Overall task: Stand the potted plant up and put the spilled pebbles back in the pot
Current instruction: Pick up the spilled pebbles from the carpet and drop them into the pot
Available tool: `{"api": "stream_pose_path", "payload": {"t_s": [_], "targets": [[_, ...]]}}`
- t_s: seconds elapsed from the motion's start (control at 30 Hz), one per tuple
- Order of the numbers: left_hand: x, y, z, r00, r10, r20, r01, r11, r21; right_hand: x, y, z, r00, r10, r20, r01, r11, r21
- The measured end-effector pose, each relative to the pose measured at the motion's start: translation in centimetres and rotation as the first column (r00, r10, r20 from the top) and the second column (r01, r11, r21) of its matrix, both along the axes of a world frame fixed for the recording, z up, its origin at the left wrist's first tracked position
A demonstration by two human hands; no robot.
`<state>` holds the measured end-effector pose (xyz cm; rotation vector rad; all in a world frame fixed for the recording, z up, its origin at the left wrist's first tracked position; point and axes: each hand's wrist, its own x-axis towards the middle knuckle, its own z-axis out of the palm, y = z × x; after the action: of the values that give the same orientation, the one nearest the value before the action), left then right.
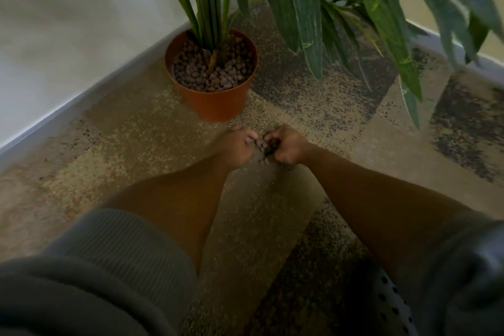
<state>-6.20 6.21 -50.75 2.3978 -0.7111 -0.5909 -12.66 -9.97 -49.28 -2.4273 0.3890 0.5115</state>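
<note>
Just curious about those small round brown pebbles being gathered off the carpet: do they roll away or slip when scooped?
Probably. The small round brown pebbles look rounded, so loose ones may roll. Both the left hand and right hand cup them together, suggesting they slip through fingers easily.

The carpet (141,144) between the hands and the pot (215,101) is bare, so a hand could move straight to it. The pot's top is open on the near side. Stems (207,22) stand in the middle. Long leaves (308,22) hang low on the right. The wall (54,35) is close on the left.
</note>
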Motion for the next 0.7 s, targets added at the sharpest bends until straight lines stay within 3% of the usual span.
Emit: {"api": "stream_pose_path", "payload": {"t_s": [0.23, 0.43, 0.7], "targets": [[-0.8, 0.0, 0.5, 0.985, -0.157, -0.064, 0.166, 0.973, 0.160, -0.9, 1.0, -1.3, 0.992, 0.043, 0.122, -0.036, 0.997, -0.065], [-1.5, 0.6, 0.4, 0.998, -0.063, 0.008, 0.062, 0.993, 0.096, -1.9, 1.6, -1.7, 0.967, 0.075, 0.243, -0.056, 0.995, -0.086], [-2.1, 0.6, 0.5, 0.995, -0.096, 0.005, 0.095, 0.990, 0.109, -2.3, 2.5, -1.9, 0.949, 0.023, 0.314, -0.005, 0.998, -0.057]]}}
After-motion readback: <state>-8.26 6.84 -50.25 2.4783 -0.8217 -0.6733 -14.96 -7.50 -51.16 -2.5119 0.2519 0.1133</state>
